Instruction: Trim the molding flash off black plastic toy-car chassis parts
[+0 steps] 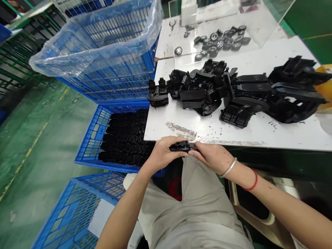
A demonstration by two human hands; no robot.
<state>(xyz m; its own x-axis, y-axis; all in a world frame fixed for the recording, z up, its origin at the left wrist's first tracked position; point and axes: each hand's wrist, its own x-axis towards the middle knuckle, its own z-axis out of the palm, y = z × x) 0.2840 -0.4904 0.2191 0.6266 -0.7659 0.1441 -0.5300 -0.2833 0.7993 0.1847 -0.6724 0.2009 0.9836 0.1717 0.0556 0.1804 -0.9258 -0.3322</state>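
small black moulded plastic part (180, 147), light and stiff yet probably brittle at its thin tabs, best held by its solid body, clamped at opposite ends by the left hand (163, 154) and right hand (211, 155) just in front of the bench (160, 122).

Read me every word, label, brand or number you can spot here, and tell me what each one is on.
No word, label, brand or number can be read in this view. The white sheet in the lower blue plastic crate shows no legible print. Any marking on the small black plastic part between the left hand and right hand is too small to tell, as on the small wheels.
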